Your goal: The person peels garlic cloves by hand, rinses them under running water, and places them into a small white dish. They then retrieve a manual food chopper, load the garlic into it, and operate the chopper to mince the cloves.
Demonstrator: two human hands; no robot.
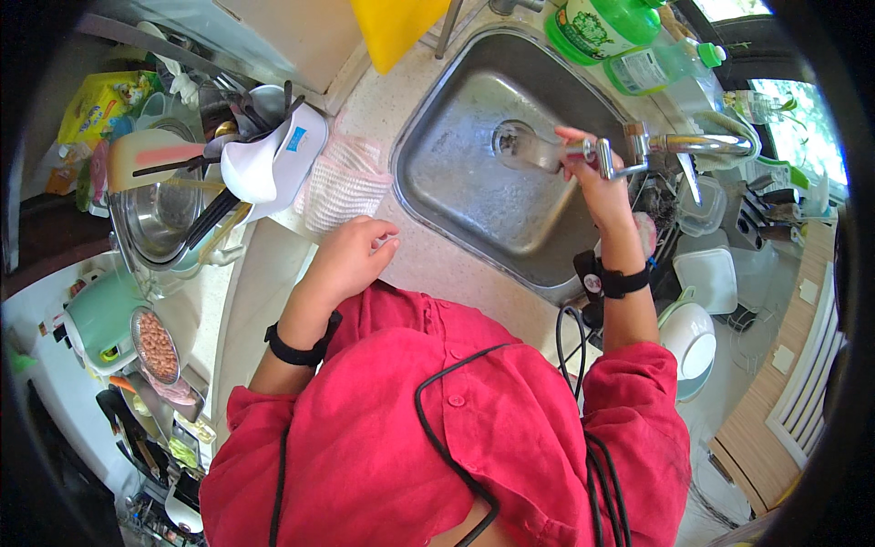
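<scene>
My right hand [591, 171] is at the chrome faucet's spout head [581, 152], over the right side of the stainless steel sink [465, 184]. Its fingers are partly hidden behind the faucet, so whether they grip it is unclear. Water [536, 150] appears to run from the spout towards the drain [513, 140]. My left hand [359, 249] rests near the counter's front edge, holding nothing, with its fingers loosely curled and apart. Just beyond it a white and pink waffle cloth [348, 184] lies on the counter.
Green bottles [605, 27] stand behind the sink. At the left are a utensil holder [294, 161], metal bowls [160, 225] and a strainer of reddish-brown pieces [156, 344]. A knife block [746, 222], plastic containers [704, 267] and white bowls [687, 338] are at the right. A black cable [427, 410] hangs over the red shirt.
</scene>
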